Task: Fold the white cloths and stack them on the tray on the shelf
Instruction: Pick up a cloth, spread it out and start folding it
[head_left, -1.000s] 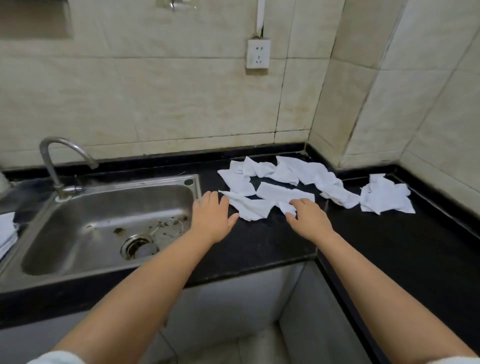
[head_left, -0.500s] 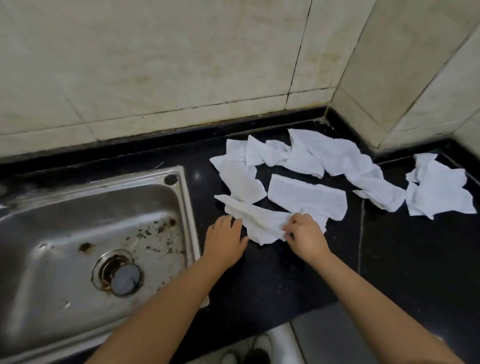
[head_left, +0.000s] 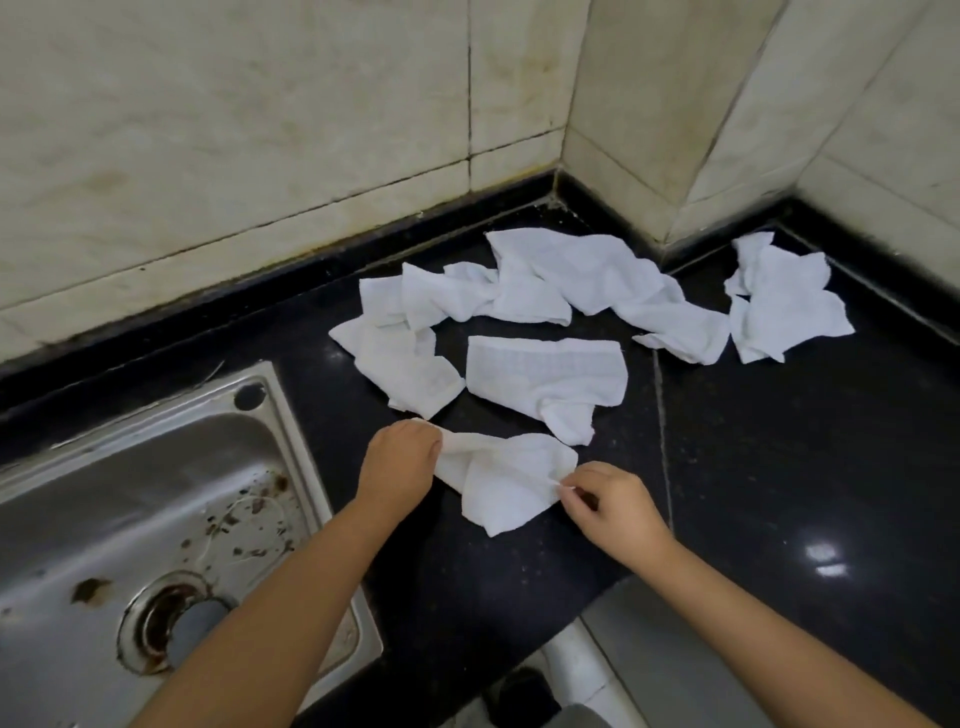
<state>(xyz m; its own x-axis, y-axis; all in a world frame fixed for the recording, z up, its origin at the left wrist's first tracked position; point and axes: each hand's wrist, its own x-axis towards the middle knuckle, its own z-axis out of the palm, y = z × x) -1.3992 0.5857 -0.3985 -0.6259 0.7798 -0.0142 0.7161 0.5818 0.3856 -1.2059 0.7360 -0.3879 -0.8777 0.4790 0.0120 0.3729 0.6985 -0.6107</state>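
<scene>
Left hand (head_left: 400, 462) grips left end of nearest white cloth (head_left: 506, 483); right hand (head_left: 608, 506) pinches its right edge between thumb and fingertips. Cloth lies crumpled on black table (head_left: 779, 467), near front edge. Other white cloths (head_left: 545, 374) spread behind, toward tiled corner (one apart at far right). Steel sink (head_left: 156, 509) to left.

Left hand (head_left: 397, 460): grips the left end of the nearest white cloth (head_left: 506, 483).
Right hand (head_left: 610, 501): pinches that cloth's right edge.
Other cloths (head_left: 545, 376): crumpled, strewn across the black counter (head_left: 779, 467) toward the tiled corner.
Steel sink (head_left: 130, 493): left, stained.
</scene>
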